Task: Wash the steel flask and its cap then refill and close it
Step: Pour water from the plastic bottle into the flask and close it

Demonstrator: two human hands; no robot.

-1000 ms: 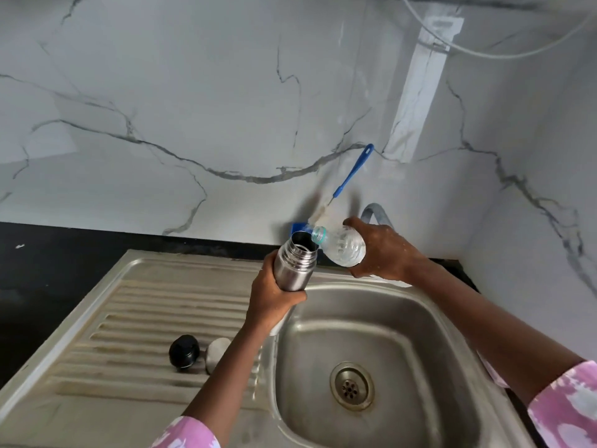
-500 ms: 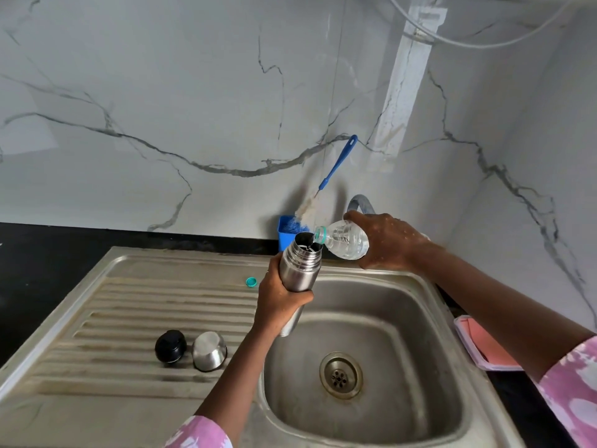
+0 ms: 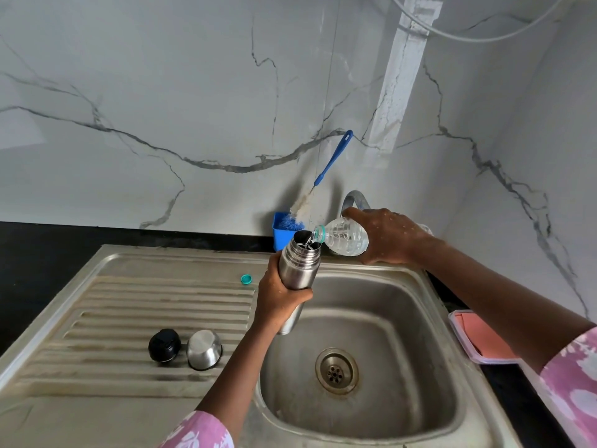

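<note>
Marble-walled sink [image 3: 416, 281] | steel flask [image 3: 298, 266] upright over basin's back-left edge, left hand [image 3: 277, 299] wrapped round its body | right hand [image 3: 391, 237] gripping tilted plastic bottle [image 3: 347, 239], water entering flask mouth | steel cup [image 3: 204, 349], black stopper [image 3: 164, 345] side by side near drainboard front | flask probably wet, slick, getting heavier: grip mid-body firmly.

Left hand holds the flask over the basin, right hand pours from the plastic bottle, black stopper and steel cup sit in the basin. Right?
Not quite. The head view shows the black stopper and steel cup on the ribbed draining board, left of the basin, not in it. The rest stands.
</note>
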